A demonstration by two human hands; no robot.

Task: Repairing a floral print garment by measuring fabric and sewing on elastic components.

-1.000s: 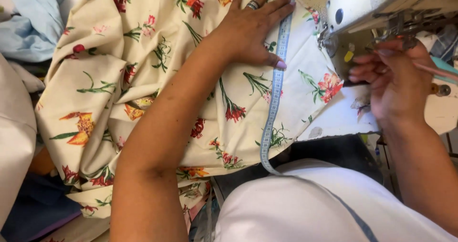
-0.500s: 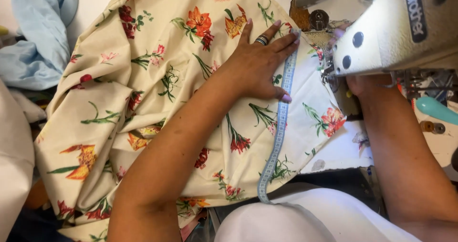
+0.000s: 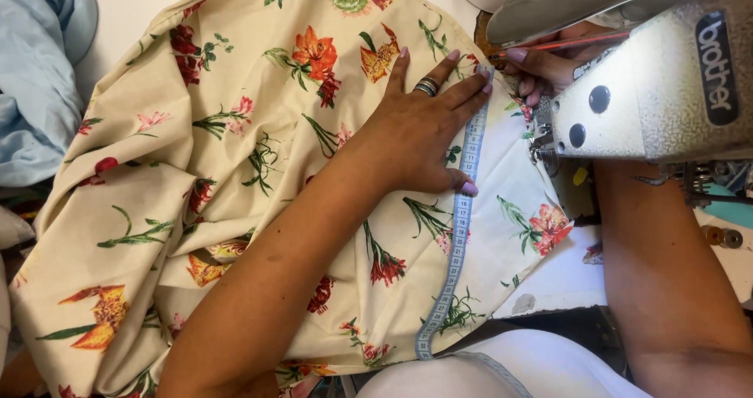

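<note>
Clearly, every place below is given relative to the sewing machine.

Fabric: a cream floral cloth lies spread to the left of the sewing machine and runs under its head; one edge reaches the needle area.

Tape: a pale blue measuring tape lies along the fabric just left of the sewing machine, running from the fingertips down toward the person's lap.

Left hand: the left hand rests flat on the fabric beside the sewing machine, fingers spread and extended, pressing rather than gripping; the outer fingers and thumb pin the tape (two rings show on one finger).

Right hand: the right hand sits behind the head of the sewing machine, mostly hidden; its fingers curl near a thin red stick-like thing, but whether they clamp it I cannot tell.

Handling: the fabric looks light, soft and limp, likely to wrinkle and slide, so it is best held by flat palm pressure near the seam line; the tape looks thin and slippery, best pinned at both ends.

Nearby: a light blue garment lies far left of the sewing machine, well apart.
</note>
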